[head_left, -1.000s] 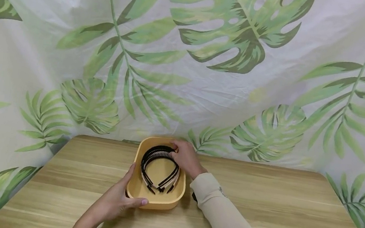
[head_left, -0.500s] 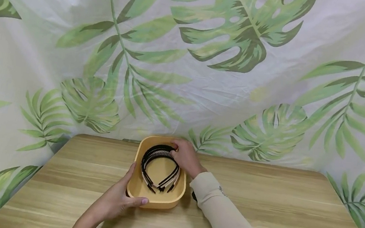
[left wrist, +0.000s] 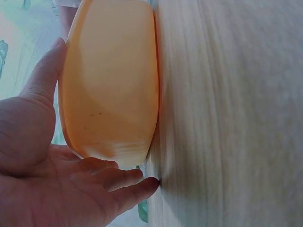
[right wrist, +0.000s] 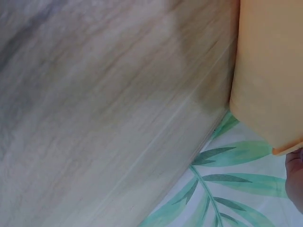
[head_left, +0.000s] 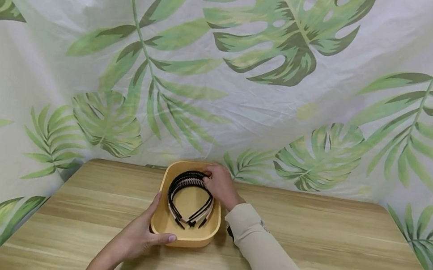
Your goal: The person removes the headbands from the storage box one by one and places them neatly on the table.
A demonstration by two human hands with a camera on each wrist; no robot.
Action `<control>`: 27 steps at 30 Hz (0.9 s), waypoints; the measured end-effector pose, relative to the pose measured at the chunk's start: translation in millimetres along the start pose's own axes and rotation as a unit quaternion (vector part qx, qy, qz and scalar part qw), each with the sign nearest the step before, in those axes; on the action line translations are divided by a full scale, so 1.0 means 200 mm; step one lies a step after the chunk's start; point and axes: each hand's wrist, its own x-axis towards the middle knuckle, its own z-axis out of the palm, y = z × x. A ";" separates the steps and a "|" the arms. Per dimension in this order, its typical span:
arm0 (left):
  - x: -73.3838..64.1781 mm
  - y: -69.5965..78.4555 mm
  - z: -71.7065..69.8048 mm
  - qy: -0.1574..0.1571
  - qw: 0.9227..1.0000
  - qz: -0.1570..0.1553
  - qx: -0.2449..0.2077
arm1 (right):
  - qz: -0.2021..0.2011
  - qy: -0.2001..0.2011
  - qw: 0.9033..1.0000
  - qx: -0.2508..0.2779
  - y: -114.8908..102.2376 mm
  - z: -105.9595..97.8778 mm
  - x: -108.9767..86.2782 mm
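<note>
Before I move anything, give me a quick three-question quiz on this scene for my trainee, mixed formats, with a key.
1. Multiple choice: where do the headbands lie?
A) directly on the tabletop
B) inside the yellow box
C) around a sleeve

2. True or false: the thumb of the left hand touches the near side of the yellow box.

3. Fill in the blank: the ____ hand reaches over the far edge of the yellow box toward the headbands.

Key
1: B
2: True
3: right, as the head view shows the right hand at the far right corner.
</note>
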 end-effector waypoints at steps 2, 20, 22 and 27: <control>0.00 0.00 0.00 -0.001 1.000 0.000 0.000 | 0.002 0.000 1.000 0.004 0.00 0.00 0.00; 0.00 0.01 -0.01 -0.008 1.000 0.000 -0.013 | 0.012 0.015 1.000 0.019 -0.01 -0.02 0.00; 0.00 0.01 -0.01 -0.013 1.000 0.001 -0.014 | 0.015 0.017 1.000 0.019 -0.01 -0.02 0.00; 0.00 0.02 -0.01 -0.022 1.000 -0.001 -0.015 | 0.014 0.021 1.000 0.016 -0.02 -0.03 0.00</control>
